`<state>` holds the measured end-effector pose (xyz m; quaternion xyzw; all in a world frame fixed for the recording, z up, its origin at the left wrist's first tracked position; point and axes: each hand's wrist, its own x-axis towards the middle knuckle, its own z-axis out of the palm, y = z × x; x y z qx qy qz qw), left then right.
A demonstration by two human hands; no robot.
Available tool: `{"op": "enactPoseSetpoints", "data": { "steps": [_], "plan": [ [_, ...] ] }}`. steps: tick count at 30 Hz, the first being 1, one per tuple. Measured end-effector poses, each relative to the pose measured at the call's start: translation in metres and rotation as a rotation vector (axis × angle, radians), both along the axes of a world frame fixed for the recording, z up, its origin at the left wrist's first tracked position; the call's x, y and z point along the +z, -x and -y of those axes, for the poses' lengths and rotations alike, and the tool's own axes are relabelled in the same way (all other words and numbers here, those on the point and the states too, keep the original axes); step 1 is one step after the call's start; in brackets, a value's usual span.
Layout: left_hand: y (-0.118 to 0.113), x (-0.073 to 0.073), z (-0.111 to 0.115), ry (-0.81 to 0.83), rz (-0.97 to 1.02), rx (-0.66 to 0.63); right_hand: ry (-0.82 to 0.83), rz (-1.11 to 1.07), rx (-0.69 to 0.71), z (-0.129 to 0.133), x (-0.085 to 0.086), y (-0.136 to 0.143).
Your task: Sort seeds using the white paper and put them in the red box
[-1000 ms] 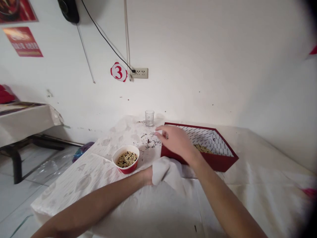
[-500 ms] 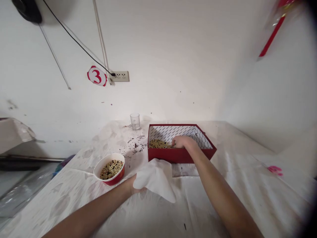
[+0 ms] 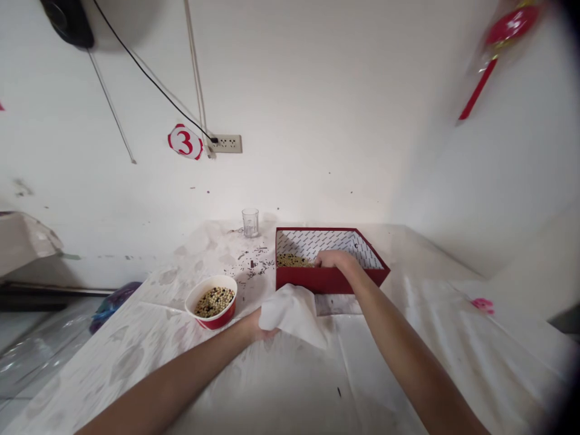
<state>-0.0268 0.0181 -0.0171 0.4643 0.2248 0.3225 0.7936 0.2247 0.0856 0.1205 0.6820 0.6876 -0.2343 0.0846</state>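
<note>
In the head view my left hand (image 3: 257,327) holds a thin white cloth (image 3: 292,311) that drapes over it, most of its fingers covered. The cloth bunches up against the front of an open red box (image 3: 312,280) with a white patterned lining. Inside the box, at the left, lies a heap of mixed beans (image 3: 292,260), pale and dark. My right hand (image 3: 332,260) reaches over the front wall to the right edge of this heap. Its fingers curl downward, and the fingertips are hidden, so what they grip cannot be seen.
A red and white paper bowl (image 3: 212,319) of mixed beans stands left of my left hand. Behind it are dark scattered bits (image 3: 251,264) and a clear glass (image 3: 250,222). The white-covered table (image 3: 272,393) meets a wall with a socket (image 3: 226,144).
The view has shifted slightly. My left hand still holds the cloth by the box front. My right hand stays in the box, its fingertips now lower behind the front wall.
</note>
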Motion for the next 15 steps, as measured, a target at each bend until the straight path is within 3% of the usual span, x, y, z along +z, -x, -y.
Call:
{"op": "enactPoseSetpoints", "data": {
  "steps": [2,7,10,15],
  "plan": [
    [-0.006,0.01,0.004,0.122,-0.021,-0.045,-0.022,-0.006,-0.006,0.004,0.002,0.001],
    [-0.016,0.024,0.012,0.104,0.038,-0.007,-0.147,-0.05,-0.002,0.005,0.0,0.004],
    [-0.017,0.029,0.015,0.104,0.053,0.015,-0.341,-0.08,0.015,0.003,0.002,0.009],
    [-0.016,0.031,0.017,0.135,0.049,0.056,-0.77,-0.157,0.029,0.021,0.025,0.018]
  ]
}}
